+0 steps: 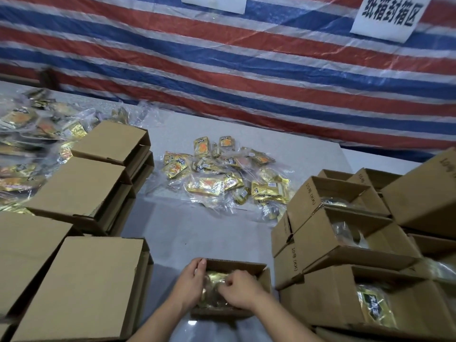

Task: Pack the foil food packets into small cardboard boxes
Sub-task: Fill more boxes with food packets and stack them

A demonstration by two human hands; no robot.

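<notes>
A small open cardboard box point(259, 270) stands at the near edge of the grey table, with gold foil packets point(216, 280) inside it. My left hand point(191, 280) curls over the box's left wall, fingers at its far corner. My right hand point(238, 290) reaches into the box from the right, its fingers curled onto the bag of packets. A loose pile of bagged gold foil packets point(222, 178) lies in the middle of the table, beyond the box.
Stacks of shut cardboard boxes point(81, 193) fill the left side. Open filled boxes point(340, 230) are stacked on the right. More bagged packets point(27, 134) are heaped at the far left. A striped tarp point(246, 70) with a paper sign point(388, 16) hangs behind the table.
</notes>
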